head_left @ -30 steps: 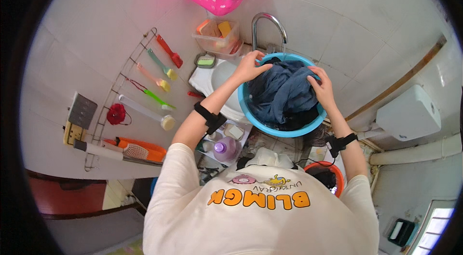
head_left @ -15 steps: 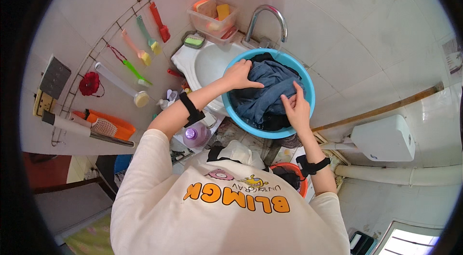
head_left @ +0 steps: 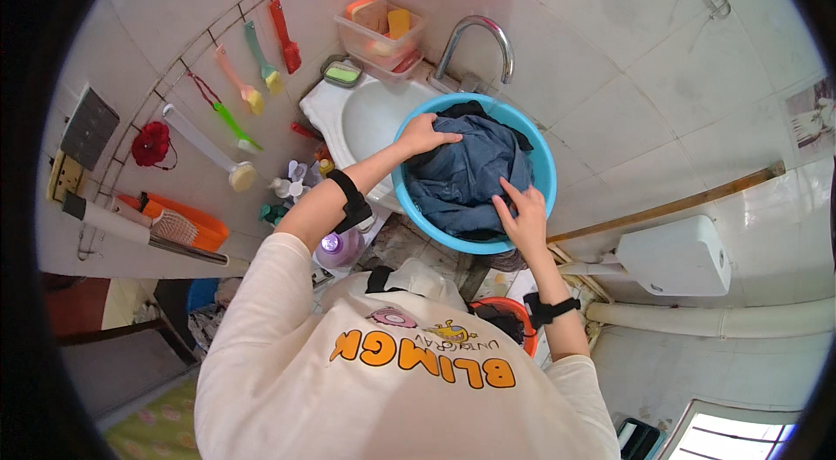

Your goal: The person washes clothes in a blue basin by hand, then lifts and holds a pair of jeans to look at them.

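A round light-blue basin (head_left: pixel 547 166) holds dark wet clothing, with a grey-blue garment (head_left: pixel 475 168) on top and black cloth (head_left: pixel 514 127) around its far edge. My left hand (head_left: pixel 427 134) lies at the left side of the garment, thumb stretched across it and apart from the fingers. My right hand (head_left: pixel 524 214) is over the near right part of the garment, fingers spread; whether the fingertips press on the cloth is hard to tell. Neither hand visibly pinches a fold.
The basin rests partly over a white sink (head_left: pixel 370 116), below a curved chrome faucet (head_left: pixel 477 25). Several brushes hang from a wire rack (head_left: pixel 131 125) on the left. A purple bottle (head_left: pixel 338 247) and an orange-red basin (head_left: pixel 522 321) stand nearer me. A wooden strip (head_left: pixel 670 203) runs along the right wall.
The folded-up part of the grey-blue garment now lies flatter and more spread out in the basin. My right hand's fingers have opened wider. The whole view has shifted slightly.
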`<state>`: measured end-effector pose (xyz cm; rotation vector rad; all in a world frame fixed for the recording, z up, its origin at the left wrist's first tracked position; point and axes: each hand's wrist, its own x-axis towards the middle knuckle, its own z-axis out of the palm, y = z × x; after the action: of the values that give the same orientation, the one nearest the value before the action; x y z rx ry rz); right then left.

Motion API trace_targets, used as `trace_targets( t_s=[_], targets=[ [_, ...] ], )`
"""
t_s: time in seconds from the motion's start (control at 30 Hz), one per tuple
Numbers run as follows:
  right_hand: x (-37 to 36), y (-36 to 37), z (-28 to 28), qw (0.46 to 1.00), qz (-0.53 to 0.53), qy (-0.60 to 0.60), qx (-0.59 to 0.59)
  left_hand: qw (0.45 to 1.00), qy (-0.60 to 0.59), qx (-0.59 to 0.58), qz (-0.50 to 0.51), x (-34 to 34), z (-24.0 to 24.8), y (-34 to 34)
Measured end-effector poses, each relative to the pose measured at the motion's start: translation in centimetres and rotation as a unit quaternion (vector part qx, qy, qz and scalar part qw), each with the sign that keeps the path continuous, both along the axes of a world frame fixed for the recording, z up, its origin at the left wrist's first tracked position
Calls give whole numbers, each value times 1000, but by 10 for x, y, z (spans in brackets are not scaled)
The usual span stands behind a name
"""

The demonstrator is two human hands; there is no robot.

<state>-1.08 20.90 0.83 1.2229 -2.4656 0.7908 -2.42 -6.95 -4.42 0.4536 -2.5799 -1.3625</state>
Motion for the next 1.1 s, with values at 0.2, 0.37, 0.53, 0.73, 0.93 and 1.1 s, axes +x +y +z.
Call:
trace_targets(
  t_s=[0.2, 0.37, 0.53, 0.73, 0.93, 1.1],
  targets=[
    [-2, 19, -7, 978, -103, -182, 1, 1000, 26, 1, 4, 6, -5, 3],
    [-11, -1, -16, 974, -123, -73, 174, 997, 68, 40, -24, 32, 5, 17],
    [-20, -3, -26, 980, -77, -79, 164, 983, 181, -12, -23, 69, 21, 47],
    [-3, 7, 0, 973, -44, -202, 104, 942, 264, 80, -192, 77, 54, 32],
    [-21, 40, 2, 907, -2, -421, 14, 894, 124, -33, -429, 97, 58, 15],
    [-39, 13, 5, 961, -73, -265, -40, 855, 71, -145, -493, 119, 42, 27]
  ],
)
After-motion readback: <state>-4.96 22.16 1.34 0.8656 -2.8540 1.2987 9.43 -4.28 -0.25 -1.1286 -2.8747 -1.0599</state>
